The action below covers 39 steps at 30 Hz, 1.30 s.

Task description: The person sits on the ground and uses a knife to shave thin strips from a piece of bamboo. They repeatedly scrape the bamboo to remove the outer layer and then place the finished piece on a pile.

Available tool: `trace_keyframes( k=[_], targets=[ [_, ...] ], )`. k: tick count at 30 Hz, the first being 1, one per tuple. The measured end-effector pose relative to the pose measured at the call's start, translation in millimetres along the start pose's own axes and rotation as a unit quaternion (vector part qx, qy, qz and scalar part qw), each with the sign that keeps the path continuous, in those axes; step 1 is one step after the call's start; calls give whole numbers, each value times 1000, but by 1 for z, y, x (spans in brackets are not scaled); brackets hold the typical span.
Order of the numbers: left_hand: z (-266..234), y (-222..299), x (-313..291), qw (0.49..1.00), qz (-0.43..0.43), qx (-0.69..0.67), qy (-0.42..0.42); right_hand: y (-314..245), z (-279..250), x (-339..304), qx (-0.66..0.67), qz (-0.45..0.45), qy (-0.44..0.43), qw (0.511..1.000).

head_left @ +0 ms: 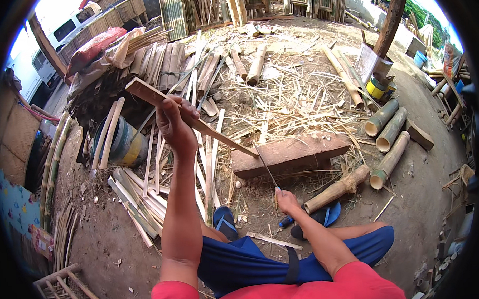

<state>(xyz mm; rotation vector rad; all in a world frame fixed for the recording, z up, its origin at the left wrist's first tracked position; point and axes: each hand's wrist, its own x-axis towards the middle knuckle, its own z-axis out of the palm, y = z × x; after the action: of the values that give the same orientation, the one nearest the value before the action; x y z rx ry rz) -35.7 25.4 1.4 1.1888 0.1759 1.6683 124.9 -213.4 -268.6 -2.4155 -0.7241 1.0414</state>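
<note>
My left hand [176, 128] is raised and closed around a long bamboo strip [218, 135], which slants down to the right. The strip's lower end meets the top of a thick wooden block [297, 151] on the ground before me. Near my right knee, my right hand [288, 200] grips the handle of a long thin-bladed knife [266, 167]. Its blade points up and leftward, its tip near the strip's lower end; whether the two touch I cannot tell.
Cut bamboo tubes [389, 135] lie to the right, and another tube [338, 189] rests beside my right foot. Pale bamboo shavings [296, 105] cover the ground past the block. At left stand a bucket [127, 145] and a pile of split strips [138, 192].
</note>
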Motion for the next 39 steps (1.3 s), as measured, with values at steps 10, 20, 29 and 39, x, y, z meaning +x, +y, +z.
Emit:
trace_keyframes(
  k=[10, 20, 29, 39],
  targets=[
    [2, -20, -3, 996, -75, -18, -54, -90, -25, -63, 145, -344, 16, 928],
    [-29, -48, -17, 993, -104, 6, -58, 67, 27, 12, 2, -120, 36, 992],
    [-59, -107, -46, 901, -271, 317, -122, 89, 15, 34, 199, 24, -21, 979],
    [-31, -87, -11, 960, -252, 116, 26, 57, -48, 20, 381, 45, 41, 923]
  ],
)
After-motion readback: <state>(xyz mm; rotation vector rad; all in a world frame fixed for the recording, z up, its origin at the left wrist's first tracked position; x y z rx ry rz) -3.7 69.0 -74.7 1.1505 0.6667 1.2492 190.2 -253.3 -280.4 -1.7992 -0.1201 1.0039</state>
